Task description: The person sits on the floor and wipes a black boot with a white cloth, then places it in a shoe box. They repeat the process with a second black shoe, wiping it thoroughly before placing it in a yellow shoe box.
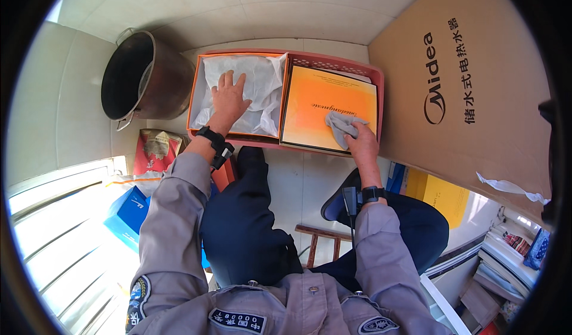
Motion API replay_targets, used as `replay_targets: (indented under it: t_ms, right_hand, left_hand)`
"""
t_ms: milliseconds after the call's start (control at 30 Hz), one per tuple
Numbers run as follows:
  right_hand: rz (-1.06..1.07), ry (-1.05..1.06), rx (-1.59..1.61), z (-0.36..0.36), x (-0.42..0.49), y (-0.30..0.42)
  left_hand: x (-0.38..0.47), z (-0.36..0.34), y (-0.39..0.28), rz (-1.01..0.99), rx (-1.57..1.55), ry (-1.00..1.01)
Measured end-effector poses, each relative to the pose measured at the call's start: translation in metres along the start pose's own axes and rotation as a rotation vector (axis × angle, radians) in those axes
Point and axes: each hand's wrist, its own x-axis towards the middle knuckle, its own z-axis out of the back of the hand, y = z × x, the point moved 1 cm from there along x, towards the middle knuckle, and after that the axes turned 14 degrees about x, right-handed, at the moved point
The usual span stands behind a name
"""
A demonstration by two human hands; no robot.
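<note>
A red plastic basket [333,60] stands on the tiled floor before me, holding two boxes side by side. In its left half, an open orange box [281,94] is lined with crumpled white tissue paper [263,73]. My left hand [231,98] rests over that paper with its fingers spread and nothing in them. At right lies a flat orange and yellow box [308,120] with printed writing on its lid. My right hand [364,142] grips a grey cloth [342,127] against the lid's near right corner.
At left a deep metal pot [174,85] lies tipped, beside a red package [152,156]. A large cardboard Midea carton [429,80] fills the right side. Blue boxes [127,214], a yellow box [440,201] and a wooden stool [321,234] are near my legs.
</note>
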Motion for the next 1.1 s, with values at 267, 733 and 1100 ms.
replay_targets:
  t_ms: [267,733,1100]
  right_hand:
    - [-0.268,-0.076,-0.108,0.033,-0.005,-0.035]
    - [-0.209,-0.134,0.149,0.027,-0.009,-0.088]
    - [-0.264,-0.213,0.206,0.011,-0.005,-0.109]
  left_hand:
    - [-0.015,0.03,-0.058,-0.178,-0.844,0.905]
    - [-0.034,0.043,-0.069,-0.141,-0.848,1.062]
    - [-0.039,0.031,-0.069,-0.113,-0.91,0.997]
